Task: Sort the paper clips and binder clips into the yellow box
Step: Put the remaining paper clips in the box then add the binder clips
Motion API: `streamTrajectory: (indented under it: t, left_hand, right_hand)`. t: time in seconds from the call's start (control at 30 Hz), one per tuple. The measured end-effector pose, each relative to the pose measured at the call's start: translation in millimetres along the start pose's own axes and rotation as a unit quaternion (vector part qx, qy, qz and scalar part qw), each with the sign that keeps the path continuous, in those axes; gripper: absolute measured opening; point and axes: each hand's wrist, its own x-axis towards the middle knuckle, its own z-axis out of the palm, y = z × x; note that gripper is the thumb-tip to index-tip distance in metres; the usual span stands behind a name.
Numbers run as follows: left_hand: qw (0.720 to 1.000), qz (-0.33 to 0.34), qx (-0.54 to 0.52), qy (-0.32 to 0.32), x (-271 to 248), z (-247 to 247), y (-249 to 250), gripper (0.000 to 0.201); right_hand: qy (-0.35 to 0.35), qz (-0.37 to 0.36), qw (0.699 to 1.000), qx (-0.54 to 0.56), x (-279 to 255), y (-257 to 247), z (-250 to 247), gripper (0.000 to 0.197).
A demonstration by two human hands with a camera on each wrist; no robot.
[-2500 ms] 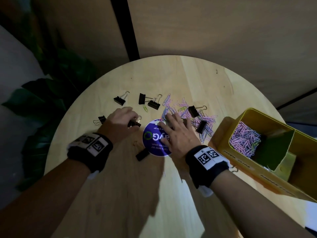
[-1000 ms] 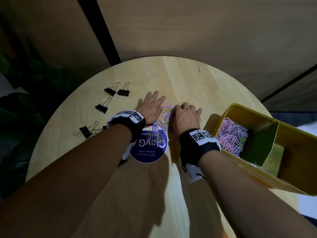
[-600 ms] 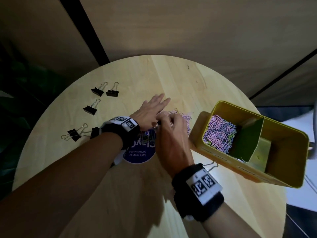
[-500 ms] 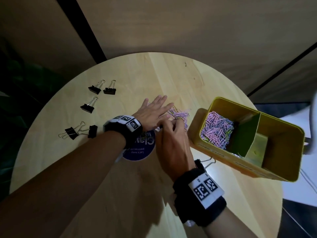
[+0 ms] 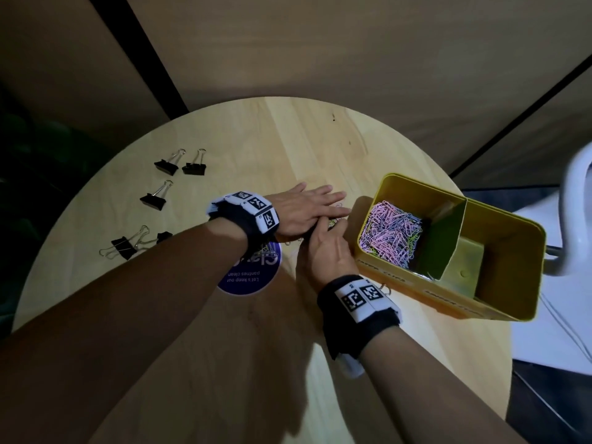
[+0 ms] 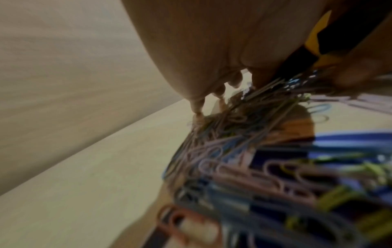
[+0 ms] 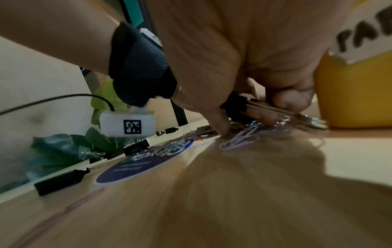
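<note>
Hands meet just beside the yellow box: the left hand lies flat, fingers straight, over loose paper clips; the right hand curls against that pile. 5 binder clips lie well left.

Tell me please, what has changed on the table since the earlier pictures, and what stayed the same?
The loose paper clips were swept right, up against the yellow box, between the flat left hand and the right hand, whose fingers now curl over them. The binder clips once mixed in lie apart at the left. The box's paper clips are unchanged.
</note>
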Motion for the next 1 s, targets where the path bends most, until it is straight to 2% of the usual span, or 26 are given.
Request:
streamTrajectory:
  t: [0.1, 0.23, 0.37, 0.47, 0.53, 0.57, 0.63, 0.7, 0.77, 0.8, 0.83, 0.87, 0.93, 0.97, 1.0]
  left_hand:
    - [1.0, -0.008, -0.016, 0.011, -8.0, 9.1, -3.2, 0.047]
    - [0.995, -0.032, -0.08, 0.041, -33.1, 27.0, -5.8, 0.044]
    - [0.985, -0.063, -0.149, 0.062, -55.1, 41.4, -6.3, 0.044]
    - [0.984, -0.09, -0.151, 0.03, -63.1, 41.6, 0.3, 0.044]
    - [0.991, -0.093, -0.091, 0.003, -70.0, 39.8, 8.1, 0.038]
    - [0.994, -0.082, -0.071, 0.003, -74.0, 40.8, 11.1, 0.03]
    - [0.99, -0.058, -0.119, 0.04, -82.7, 36.6, 19.7, 0.019]
    - [0.981, -0.066, -0.156, 0.092, -81.2, 27.2, 33.8, 0.028]
    - [0.968, -0.1, -0.194, 0.123, -69.1, 17.2, 50.7, 0.049]
    - [0.961, -0.123, -0.219, 0.112, -62.4, 10.1, 60.6, 0.061]
    - [0.96, -0.162, -0.219, 0.064, -58.3, 6.9, 69.5, 0.066]
    - [0.952, -0.21, -0.222, 0.03, -52.5, 7.4, 73.7, 0.063]
    - [0.955, -0.205, -0.216, -0.007, -51.1, -0.9, 81.4, 0.046]
    - [0.96, -0.194, -0.199, -0.021, -44.9, 15.3, 73.2, 0.047]
    - [0.954, -0.2, -0.225, -0.012, -46.7, 22.6, 73.3, 0.051]
  right_hand:
    - [-0.068, 0.004, 0.996, -0.06, 4.0, 3.8, -1.7, 0.041]
    - [-0.082, -0.036, 0.994, -0.07, -5.2, 7.7, -1.3, 0.03]
    - [-0.118, -0.092, 0.983, -0.104, -21.0, 4.8, -10.6, 0.032]
    - [-0.084, -0.129, 0.984, -0.087, -34.7, 1.7, -26.1, 0.031]
    - [-0.036, -0.152, 0.986, -0.058, -42.3, -2.1, -38.0, 0.027]
    - [-0.017, -0.155, 0.987, -0.042, -43.8, -5.6, -43.9, 0.025]
    - [0.003, -0.143, 0.99, -0.006, -41.5, -16.1, -55.4, 0.024]
    - [0.019, -0.133, 0.991, 0.017, -32.4, -31.1, -64.8, 0.022]
    - [0.024, -0.114, 0.993, 0.01, -16.7, -49.2, -70.1, 0.022]
    - [0.021, -0.101, 0.995, -0.006, -5.9, -58.1, -69.9, 0.025]
    - [0.014, -0.085, 0.996, -0.026, 5.6, -66.2, -67.7, 0.028]
    - [0.002, -0.069, 0.996, -0.053, 17.7, -73.3, -64.4, 0.029]
    - [-0.034, -0.057, 0.99, -0.125, 42.2, -78.8, -50.9, 0.033]
    - [-0.056, -0.054, 0.985, -0.156, 51.9, -78.2, -44.7, 0.036]
    - [-0.076, -0.048, 0.98, -0.178, 61.6, -74.8, -37.3, 0.04]
